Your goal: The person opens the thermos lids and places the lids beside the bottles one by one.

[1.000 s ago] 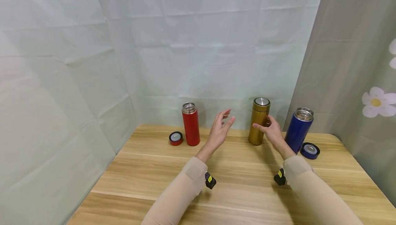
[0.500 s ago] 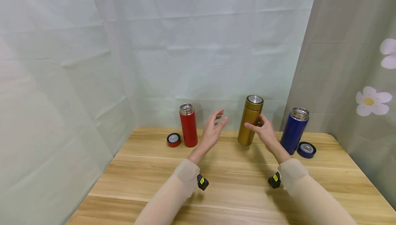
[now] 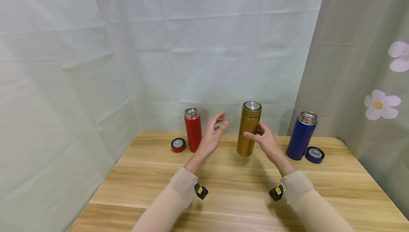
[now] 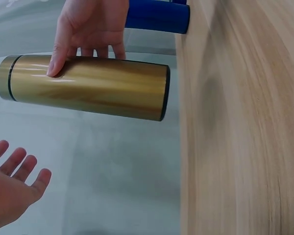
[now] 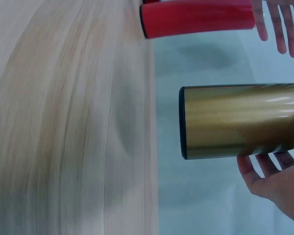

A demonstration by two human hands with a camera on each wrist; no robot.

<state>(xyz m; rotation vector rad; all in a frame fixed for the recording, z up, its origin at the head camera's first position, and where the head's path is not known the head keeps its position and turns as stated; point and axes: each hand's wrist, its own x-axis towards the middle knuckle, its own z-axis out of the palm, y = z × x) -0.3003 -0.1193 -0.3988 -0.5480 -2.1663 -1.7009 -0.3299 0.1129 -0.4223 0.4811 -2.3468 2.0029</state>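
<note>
Above the table point(image 3: 236, 196), held a gold vacuum flask point(image 3: 247, 123) clamped in the right grip point(image 3: 266, 141), left grip point(image 3: 211, 138) fingers apart; judged stiff, slick, best clasped mid-body.

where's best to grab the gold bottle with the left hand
Probably the bare left side of the gold bottle, just below the cap, coming from the left. It's a straight, roughly upright cylinder, and the right hand grips it lower, from the right, leaving that side free.
</note>
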